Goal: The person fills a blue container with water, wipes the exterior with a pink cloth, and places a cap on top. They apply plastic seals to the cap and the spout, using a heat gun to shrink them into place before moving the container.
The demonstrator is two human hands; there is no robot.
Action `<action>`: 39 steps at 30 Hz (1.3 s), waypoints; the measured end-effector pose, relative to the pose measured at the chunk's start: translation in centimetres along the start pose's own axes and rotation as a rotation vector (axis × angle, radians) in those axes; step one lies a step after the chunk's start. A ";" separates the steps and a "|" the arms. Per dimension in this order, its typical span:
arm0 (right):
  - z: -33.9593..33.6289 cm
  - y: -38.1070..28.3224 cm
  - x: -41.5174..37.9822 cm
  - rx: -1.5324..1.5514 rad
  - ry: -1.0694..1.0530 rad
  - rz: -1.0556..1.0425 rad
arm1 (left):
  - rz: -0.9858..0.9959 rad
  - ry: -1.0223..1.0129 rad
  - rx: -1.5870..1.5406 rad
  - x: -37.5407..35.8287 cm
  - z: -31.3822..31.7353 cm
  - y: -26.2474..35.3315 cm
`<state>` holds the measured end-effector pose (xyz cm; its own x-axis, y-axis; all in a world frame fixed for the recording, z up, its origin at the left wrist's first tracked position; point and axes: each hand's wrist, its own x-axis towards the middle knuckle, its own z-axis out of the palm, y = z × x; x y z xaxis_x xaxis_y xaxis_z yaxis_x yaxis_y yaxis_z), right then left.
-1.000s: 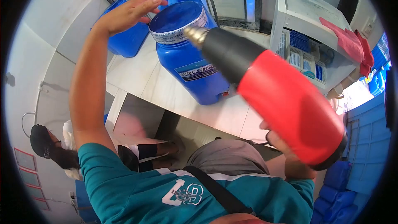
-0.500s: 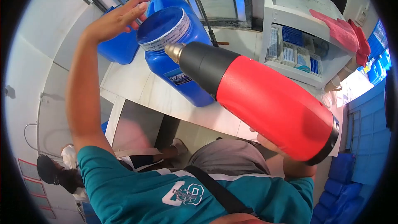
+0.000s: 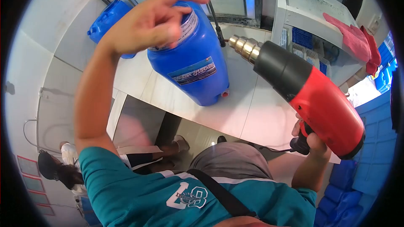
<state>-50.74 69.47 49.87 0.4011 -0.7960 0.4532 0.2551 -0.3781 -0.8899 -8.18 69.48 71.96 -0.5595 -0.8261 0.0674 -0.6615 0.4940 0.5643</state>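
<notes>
A blue water container (image 3: pixel 198 80) with a printed label on its side stands upright on the white counter. Around its cap runs a white printed band (image 3: pixel 190 28), partly hidden by my left hand (image 3: pixel 147 27). That hand hovers over or touches the cap, its fingers apart and gripping nothing; exact contact cannot be made out. In my right hand (image 3: pixel 316 142) is a red and black heat gun (image 3: pixel 324 101), held by its handle. Its metal nozzle (image 3: pixel 244 47) points left, to the right of the container and apart from it.
Another blue container (image 3: pixel 112 19) stands behind at the left. A white cabinet (image 3: pixel 311 10) with baskets inside and a pink cloth (image 3: pixel 347 33) over it is at the right. The tiled counter (image 3: pixel 240 101) has its edge before me. A person (image 3: pixel 63 168) is at lower left.
The heat gun has moved right, away from the cap. My left hand has come rightward across the cap. The container has turned, showing more of its label and a small red-tipped outlet.
</notes>
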 end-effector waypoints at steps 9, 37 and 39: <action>1.9 -0.7 3.0 -0.099 -0.017 0.072 | -0.469 0.258 0.540 1.9 -0.6 -0.1; 2.9 -2.1 10.0 0.025 0.040 -0.053 | 0.046 0.705 0.222 -2.6 3.9 -6.6; 2.2 -2.3 9.3 -0.036 0.125 -0.103 | 0.024 0.702 0.470 -3.8 1.8 -9.5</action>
<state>-45.66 63.96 56.24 0.2615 -0.8036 0.5347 0.2569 -0.4760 -0.8411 -0.70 68.38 64.82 -0.2384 -0.7136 0.6587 -0.8792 0.4467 0.1657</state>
